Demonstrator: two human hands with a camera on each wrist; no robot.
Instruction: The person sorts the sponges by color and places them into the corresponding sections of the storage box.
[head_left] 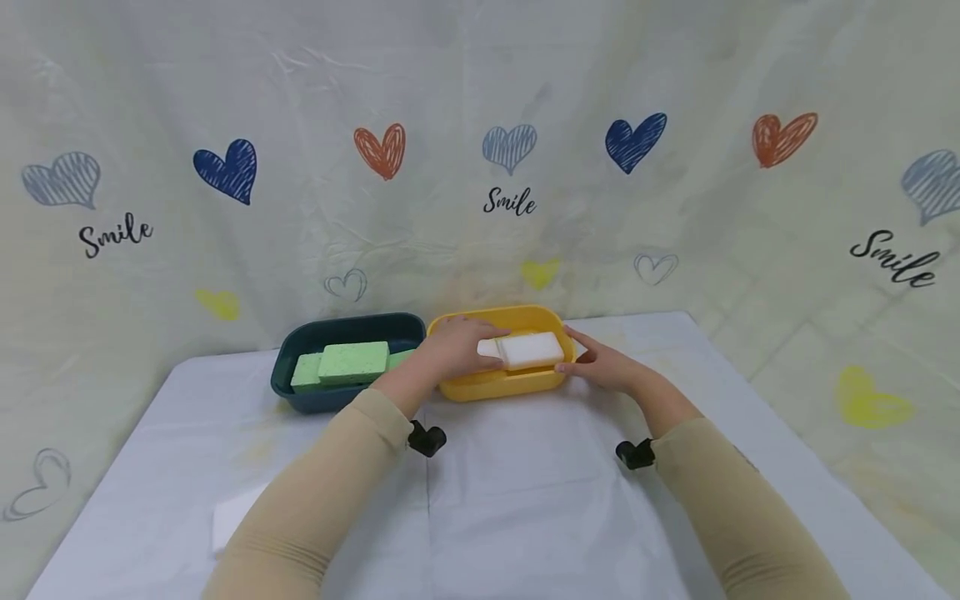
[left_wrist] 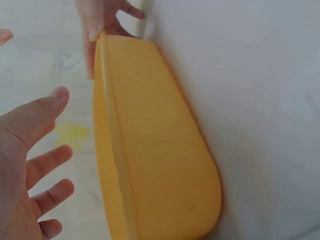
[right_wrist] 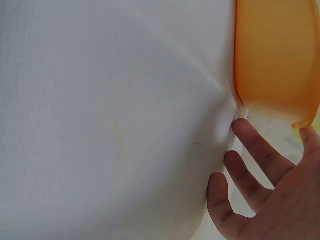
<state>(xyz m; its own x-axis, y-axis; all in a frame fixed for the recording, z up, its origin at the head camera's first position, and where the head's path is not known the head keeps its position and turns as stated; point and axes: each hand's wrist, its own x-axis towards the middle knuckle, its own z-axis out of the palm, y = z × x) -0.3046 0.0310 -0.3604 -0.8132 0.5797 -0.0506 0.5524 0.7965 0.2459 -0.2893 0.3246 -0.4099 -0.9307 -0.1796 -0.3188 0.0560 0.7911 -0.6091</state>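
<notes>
A yellow oval tub [head_left: 517,385] stands at the back of the table with white sponge-like blocks [head_left: 532,350] inside. My left hand [head_left: 457,346] reaches over the tub's left part, beside the white blocks. In the left wrist view its fingers are spread apart, with nothing between them. At the tub's right end is my right hand [head_left: 600,367], thumb towards the front and a finger towards the back. The right wrist view shows a digit touching the rim while the other fingers [right_wrist: 262,157] stretch out loosely beside the tub.
A dark green tub [head_left: 315,402] with light green speckled blocks [head_left: 354,362] stands directly left of the yellow one. A flat white piece [head_left: 232,521] lies front left, partly hidden by the left sleeve. A sheet [head_left: 442,225] printed with hearts hangs behind the table.
</notes>
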